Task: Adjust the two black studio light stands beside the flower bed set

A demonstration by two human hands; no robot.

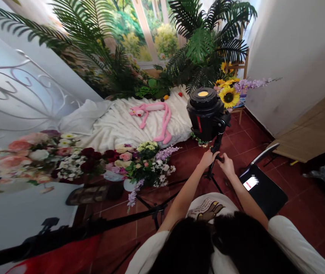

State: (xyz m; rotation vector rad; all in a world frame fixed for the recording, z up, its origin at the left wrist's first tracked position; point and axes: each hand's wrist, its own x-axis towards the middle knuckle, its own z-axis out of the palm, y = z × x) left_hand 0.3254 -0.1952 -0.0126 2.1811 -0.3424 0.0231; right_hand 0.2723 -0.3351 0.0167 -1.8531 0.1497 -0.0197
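Observation:
A black studio light (203,114) with a round yellowish top stands upright on a black stand (217,142) in front of me. My left hand (208,158) is wrapped round the stand's pole just below the light. At the pole's right side, my right hand (226,164) has its fingers closed on a small black part, which looks like a knob. The stand's lower legs show partly between and below my arms.
A pink plush toy (165,120) lies on a white furry cover (108,121). Flower bunches (148,163) stand at the left. A black chair (270,190) is on the right, with a long black boom (94,224) at the lower left.

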